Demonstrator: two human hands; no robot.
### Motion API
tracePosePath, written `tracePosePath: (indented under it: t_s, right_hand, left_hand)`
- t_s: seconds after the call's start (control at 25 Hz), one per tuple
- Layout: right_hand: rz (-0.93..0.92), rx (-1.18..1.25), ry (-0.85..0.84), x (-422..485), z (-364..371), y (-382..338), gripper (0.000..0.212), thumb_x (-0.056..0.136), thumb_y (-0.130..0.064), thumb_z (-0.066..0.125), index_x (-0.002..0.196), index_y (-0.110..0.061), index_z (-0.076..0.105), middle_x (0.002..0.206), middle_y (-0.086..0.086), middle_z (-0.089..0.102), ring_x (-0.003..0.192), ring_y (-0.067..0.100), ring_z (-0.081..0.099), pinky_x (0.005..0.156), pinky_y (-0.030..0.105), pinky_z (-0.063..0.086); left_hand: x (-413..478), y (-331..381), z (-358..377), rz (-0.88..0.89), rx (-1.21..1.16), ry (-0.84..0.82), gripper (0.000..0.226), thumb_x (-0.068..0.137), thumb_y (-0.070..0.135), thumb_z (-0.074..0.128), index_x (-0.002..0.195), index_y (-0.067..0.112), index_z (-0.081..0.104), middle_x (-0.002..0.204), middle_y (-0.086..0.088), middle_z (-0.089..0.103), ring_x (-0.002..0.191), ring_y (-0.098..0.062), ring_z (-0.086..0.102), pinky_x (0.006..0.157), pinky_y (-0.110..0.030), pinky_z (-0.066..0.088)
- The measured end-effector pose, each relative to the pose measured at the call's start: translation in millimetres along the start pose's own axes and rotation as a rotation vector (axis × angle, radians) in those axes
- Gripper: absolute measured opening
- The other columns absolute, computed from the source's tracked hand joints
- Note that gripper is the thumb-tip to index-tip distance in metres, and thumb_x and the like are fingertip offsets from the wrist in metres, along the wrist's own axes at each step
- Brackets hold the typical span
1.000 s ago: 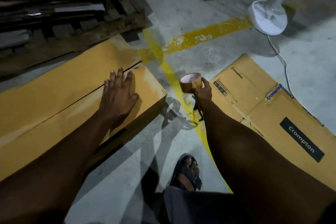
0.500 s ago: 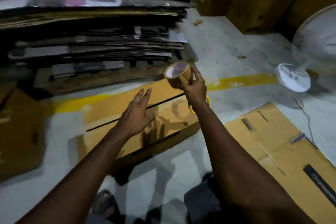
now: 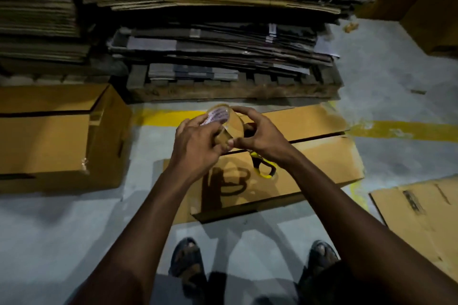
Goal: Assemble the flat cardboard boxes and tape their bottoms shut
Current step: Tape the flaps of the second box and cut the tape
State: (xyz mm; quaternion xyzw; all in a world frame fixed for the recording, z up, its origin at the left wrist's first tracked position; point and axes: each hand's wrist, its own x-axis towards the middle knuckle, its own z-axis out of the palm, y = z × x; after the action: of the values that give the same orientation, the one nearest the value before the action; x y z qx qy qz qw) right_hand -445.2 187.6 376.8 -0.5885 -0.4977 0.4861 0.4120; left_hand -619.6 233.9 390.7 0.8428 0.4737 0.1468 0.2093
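Observation:
A brown tape roll (image 3: 229, 122) is held up in front of me by both hands. My left hand (image 3: 195, 146) curls round its left side. My right hand (image 3: 260, 135) grips it from the right, thumb against the tape's edge. Yellow-handled scissors (image 3: 265, 171) hang below my right hand. Under the hands an assembled long cardboard box (image 3: 309, 163) lies on the floor, its two flaps folded shut with a dark seam between them. A second assembled box (image 3: 49, 141) stands at the left.
A wooden pallet (image 3: 223, 89) with stacks of flat cardboard (image 3: 210, 39) stands behind the boxes. Flattened cardboard (image 3: 421, 213) lies on the floor at the right. More boxes (image 3: 428, 2) stand at the top right. My sandalled feet (image 3: 188, 262) are at the bottom.
I have stood up and the view has swung to the pallet. My left hand left the box flap and came up to the tape roll, which my right hand raised.

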Motion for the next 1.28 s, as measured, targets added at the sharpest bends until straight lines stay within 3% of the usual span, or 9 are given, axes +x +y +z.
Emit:
tracePosePath:
  t_s: [0.08, 0.16, 0.36, 0.52, 0.72, 0.84, 0.96, 1.12, 1.28]
  right_hand:
    - [0.053, -0.157, -0.038, 4, -16, 2, 0.074, 0.078, -0.015, 0.082, 0.140, -0.020, 0.041, 0.085, -0.001, 0.071, 0.081, 0.016, 0.069, 0.070, 0.034, 0.056]
    - [0.107, -0.307, -0.101, 6, -27, 5, 0.062, 0.079, -0.026, 0.082, 0.128, -0.019, 0.045, 0.090, -0.001, 0.071, 0.088, 0.018, 0.067, 0.078, 0.040, 0.053]
    - [0.153, -0.581, -0.300, 4, -29, 24, 0.025, 0.084, -0.039, 0.075, 0.090, -0.019, 0.063, 0.089, -0.001, 0.070, 0.083, 0.016, 0.067, 0.078, 0.039, 0.053]
    - [0.144, -0.507, -0.215, -5, -44, 24, 0.027, 0.090, -0.035, 0.069, 0.076, -0.013, 0.064, 0.070, 0.002, 0.074, 0.060, 0.014, 0.070, 0.064, 0.035, 0.055]
    - [-0.046, -0.975, 0.037, -13, -48, 27, 0.029, 0.091, -0.052, 0.061, 0.086, -0.025, 0.070, 0.063, -0.010, 0.065, 0.066, 0.013, 0.063, 0.058, 0.027, 0.044]
    - [-0.075, -0.948, 0.010, -13, -47, 34, 0.020, 0.097, -0.042, 0.056, 0.098, -0.026, 0.069, 0.063, -0.011, 0.055, 0.061, 0.013, 0.051, 0.051, 0.026, 0.032]
    - [-0.082, -0.856, -0.121, -13, -48, 37, 0.012, 0.101, -0.033, 0.050, 0.097, -0.027, 0.060, 0.074, -0.006, 0.062, 0.066, 0.014, 0.055, 0.057, 0.034, 0.044]
    - [0.049, -0.739, -0.291, -11, -47, 32, 0.016, 0.103, -0.026, 0.042, 0.089, -0.027, 0.048, 0.081, -0.001, 0.057, 0.076, 0.018, 0.055, 0.067, 0.040, 0.042]
    - [0.156, -0.550, -0.337, -12, -45, 25, 0.018, 0.102, -0.021, 0.042, 0.091, -0.017, 0.056, 0.081, 0.006, 0.064, 0.077, 0.018, 0.066, 0.074, 0.039, 0.049]
  left_hand:
    - [6, -9, 1, -0.045, -0.153, 0.011, 0.020, 0.079, 0.029, 0.075, 0.094, 0.018, 0.067, 0.100, -0.010, 0.069, 0.102, -0.032, 0.059, 0.083, -0.039, 0.046]
    - [9, -14, 5, -0.063, -0.184, 0.007, 0.016, 0.080, 0.026, 0.073, 0.092, 0.018, 0.065, 0.086, -0.006, 0.068, 0.086, -0.030, 0.060, 0.069, -0.036, 0.046]
    - [14, -4, 24, 0.013, -0.177, -0.063, 0.040, 0.086, 0.036, 0.062, 0.121, 0.015, 0.059, 0.099, -0.010, 0.071, 0.085, -0.031, 0.063, 0.071, -0.036, 0.049]
    - [14, 7, 30, -0.034, -0.274, -0.102, 0.036, 0.090, 0.034, 0.062, 0.122, 0.021, 0.054, 0.083, -0.006, 0.068, 0.074, -0.024, 0.064, 0.065, -0.035, 0.050]
    - [14, 22, 35, -0.222, -0.350, -0.093, 0.043, 0.086, 0.031, 0.069, 0.118, 0.025, 0.042, 0.095, 0.005, 0.058, 0.076, -0.021, 0.059, 0.062, -0.028, 0.041]
    - [17, 18, 41, -0.218, -0.446, -0.151, 0.039, 0.082, 0.026, 0.073, 0.106, 0.034, 0.043, 0.098, 0.001, 0.068, 0.079, -0.018, 0.060, 0.061, -0.024, 0.039]
    - [18, 16, 41, -0.231, -0.554, -0.189, 0.032, 0.081, 0.018, 0.074, 0.093, 0.042, 0.056, 0.097, 0.005, 0.072, 0.085, -0.017, 0.062, 0.069, -0.028, 0.045]
    - [17, 17, 38, -0.186, -0.534, -0.184, 0.029, 0.078, 0.011, 0.074, 0.080, 0.038, 0.062, 0.080, 0.020, 0.066, 0.077, -0.007, 0.058, 0.067, -0.026, 0.043]
    - [17, 15, 34, -0.172, -0.543, -0.182, 0.029, 0.078, 0.009, 0.073, 0.079, 0.037, 0.064, 0.089, 0.006, 0.069, 0.089, -0.019, 0.061, 0.072, -0.033, 0.049]
